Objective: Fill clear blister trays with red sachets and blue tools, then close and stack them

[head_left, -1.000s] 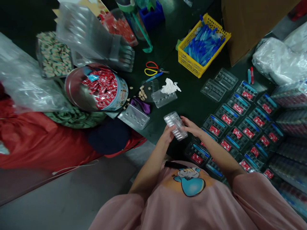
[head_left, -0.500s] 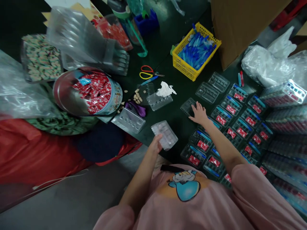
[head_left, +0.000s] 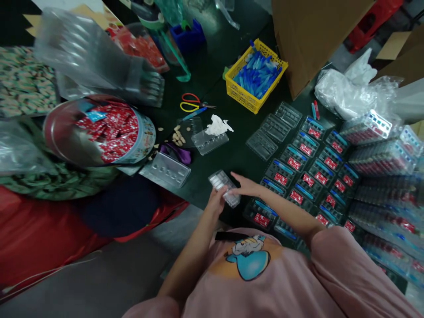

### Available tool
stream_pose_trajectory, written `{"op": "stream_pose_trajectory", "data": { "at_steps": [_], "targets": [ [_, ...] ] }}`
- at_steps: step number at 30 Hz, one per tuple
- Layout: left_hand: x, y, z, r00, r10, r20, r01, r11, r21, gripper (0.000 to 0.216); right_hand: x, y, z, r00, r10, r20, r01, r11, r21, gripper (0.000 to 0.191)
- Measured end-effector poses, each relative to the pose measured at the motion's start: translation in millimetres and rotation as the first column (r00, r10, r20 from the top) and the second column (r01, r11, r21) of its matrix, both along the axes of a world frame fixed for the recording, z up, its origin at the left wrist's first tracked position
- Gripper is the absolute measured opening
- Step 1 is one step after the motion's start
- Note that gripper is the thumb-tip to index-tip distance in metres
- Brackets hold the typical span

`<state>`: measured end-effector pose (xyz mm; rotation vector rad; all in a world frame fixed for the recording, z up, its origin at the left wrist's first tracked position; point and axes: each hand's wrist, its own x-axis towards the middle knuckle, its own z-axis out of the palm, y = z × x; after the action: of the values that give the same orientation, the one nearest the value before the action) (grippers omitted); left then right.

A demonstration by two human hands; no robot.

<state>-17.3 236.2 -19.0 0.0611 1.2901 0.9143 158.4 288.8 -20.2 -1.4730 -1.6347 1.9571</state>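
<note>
My left hand (head_left: 217,204) grips a small stack of clear plastic blister trays (head_left: 222,185) from below, just above the table's near edge. My right hand (head_left: 245,188) rests its fingers on the right end of the same stack. Right of my hands lie rows of filled trays (head_left: 300,176), each holding a blue pen and a red packet. Three bare clear trays (head_left: 262,144) lie at the far left end of those rows.
A yellow basket (head_left: 239,94) of blue pens stands at the back, a cardboard box (head_left: 308,35) behind it. A round tin (head_left: 145,137) of red packets sits left, with scissors (head_left: 189,102), nuts and loose clear trays (head_left: 165,169) between. Stacked filled trays (head_left: 380,154) and plastic bags fill the right.
My right hand has left a bare tray on the table beside the filled rows and come back to the stack in my left hand. The view has swung rightward.
</note>
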Motion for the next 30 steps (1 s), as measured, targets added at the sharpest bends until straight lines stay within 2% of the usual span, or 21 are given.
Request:
{"op": "stream_pose_trajectory", "data": {
  "at_steps": [2,4,8,10,18,25,30],
  "targets": [
    [0,-3,2.3,1.000,-0.018,0.012,0.018,1.000,0.025,0.063,-15,-19,3.6,0.995,0.028,-0.091,-0.040,0.990,-0.133,0.110],
    [-5,-7,4.8,0.997,-0.066,0.043,0.064,0.997,0.049,0.065,-20,-29,6.7,0.987,-0.034,-0.155,0.003,0.980,-0.197,0.111],
    [-16,-12,13.5,0.966,-0.220,0.139,0.199,0.969,0.149,0.069,-17,-38,12.2,0.930,-0.161,-0.329,0.080,0.966,-0.246,0.102],
    [-19,-14,19.8,0.957,-0.251,0.147,0.225,0.959,0.173,0.071,-16,-43,15.1,0.910,-0.189,-0.370,0.093,0.961,-0.261,0.099],
    [-22,-19,38.3,0.953,-0.249,0.170,0.213,0.955,0.206,0.073,-25,-60,27.3,0.901,-0.299,-0.314,0.186,0.921,-0.343,0.104],
    [-26,-25,38.3,0.956,-0.229,0.184,0.188,0.959,0.212,0.068,-28,-63,32.4,0.898,-0.300,-0.322,0.175,0.915,-0.364,0.099],
    [-28,-29,37.0,0.962,-0.216,0.169,0.181,0.963,0.201,0.077,-31,-65,31.8,0.903,-0.287,-0.320,0.157,0.913,-0.376,0.098]
  ]
}}
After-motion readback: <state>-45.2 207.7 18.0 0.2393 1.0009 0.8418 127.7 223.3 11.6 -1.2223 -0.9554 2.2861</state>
